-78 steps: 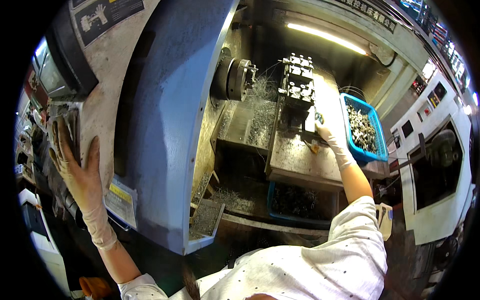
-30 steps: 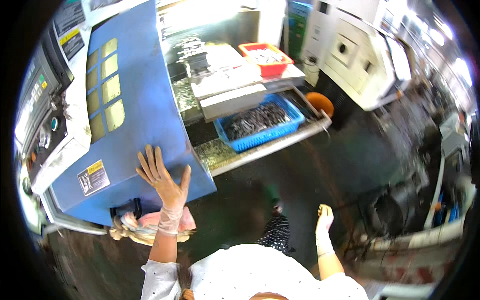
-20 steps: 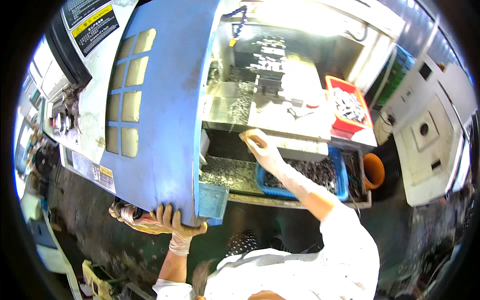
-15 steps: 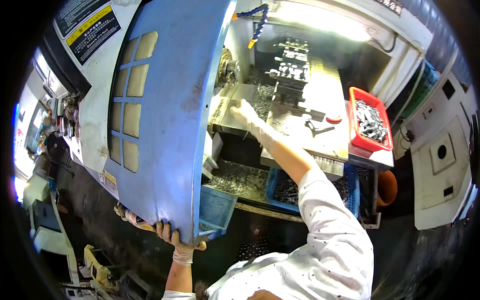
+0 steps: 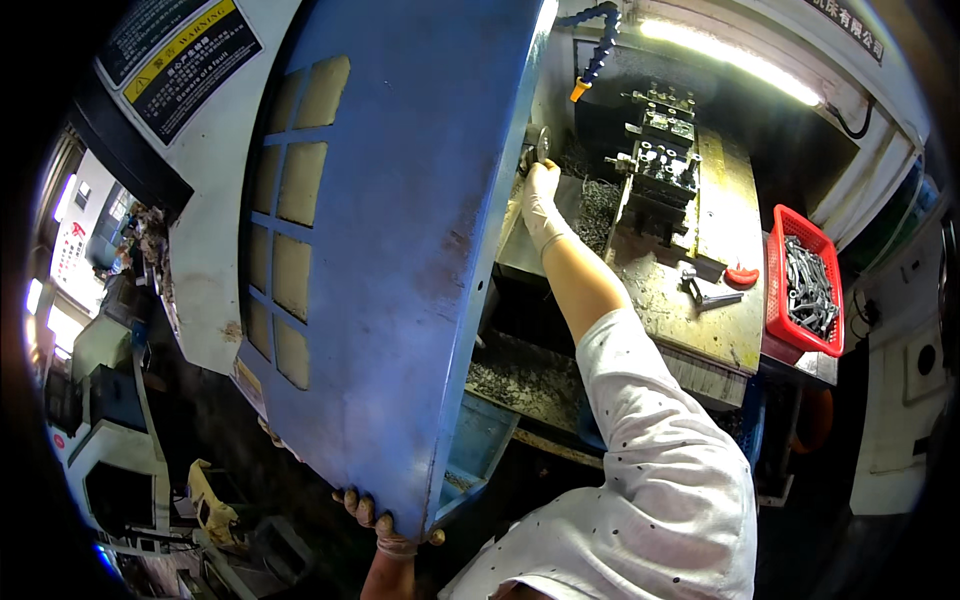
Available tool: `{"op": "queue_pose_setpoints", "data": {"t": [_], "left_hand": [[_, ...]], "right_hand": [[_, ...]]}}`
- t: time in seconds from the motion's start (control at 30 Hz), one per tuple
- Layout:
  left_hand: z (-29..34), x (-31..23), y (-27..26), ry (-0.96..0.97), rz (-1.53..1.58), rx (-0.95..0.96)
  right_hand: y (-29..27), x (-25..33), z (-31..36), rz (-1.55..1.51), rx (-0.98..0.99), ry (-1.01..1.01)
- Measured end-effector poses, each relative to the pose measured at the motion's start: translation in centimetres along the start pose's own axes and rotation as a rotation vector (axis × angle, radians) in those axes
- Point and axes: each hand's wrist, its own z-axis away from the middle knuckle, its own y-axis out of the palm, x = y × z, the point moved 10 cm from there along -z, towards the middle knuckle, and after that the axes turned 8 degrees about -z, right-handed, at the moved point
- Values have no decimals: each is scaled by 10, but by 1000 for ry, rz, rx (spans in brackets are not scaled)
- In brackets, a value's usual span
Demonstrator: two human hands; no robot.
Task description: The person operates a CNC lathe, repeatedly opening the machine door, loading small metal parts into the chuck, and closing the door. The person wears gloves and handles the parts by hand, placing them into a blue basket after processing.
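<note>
My left hand (image 5: 378, 522), in a stained pale glove, wraps its fingers around the lower edge of the blue sliding machine door (image 5: 390, 260). The door has a window divided into several panes. My right hand (image 5: 542, 190), also gloved, reaches inside the lathe to the round metal chuck (image 5: 541, 145), with its fingers bunched at the chuck's face. Whatever they pinch there is too small or hidden to make out. Right of that hand, black tool holders (image 5: 665, 165) stand in a row on the slide. A dark-handled wrench (image 5: 708, 292) lies on the metal plate near a red round object (image 5: 741, 276).
A red plastic basket (image 5: 805, 280) full of metal parts stands right of the plate. Above the chuck hangs a blue segmented coolant hose (image 5: 600, 50) with an orange nozzle. Metal chips (image 5: 598, 210) pile up beside the chuck. A blue tray (image 5: 475, 445) sits below the door's edge.
My right hand has moved from the space in front of the chuck up to the chuck itself. My left hand stays on the door's lower edge. The whole view has shifted.
</note>
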Motion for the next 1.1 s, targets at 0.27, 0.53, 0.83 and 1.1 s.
{"op": "queue_pose_setpoints", "data": {"t": [0.27,0.53,0.83,1.1], "left_hand": [[-5,-2,4,-47,0,203],[4,7,5,-45,32,144],[-6,10,2,-103,-4,149],[-26,-4,5,-199,99,217]], "right_hand": [[21,35,20,206,230,110],[-1,39,29,42,-297,-146],[-9,134,152,271,716,59],[-278,407,55,1252,-67,-766]]}}
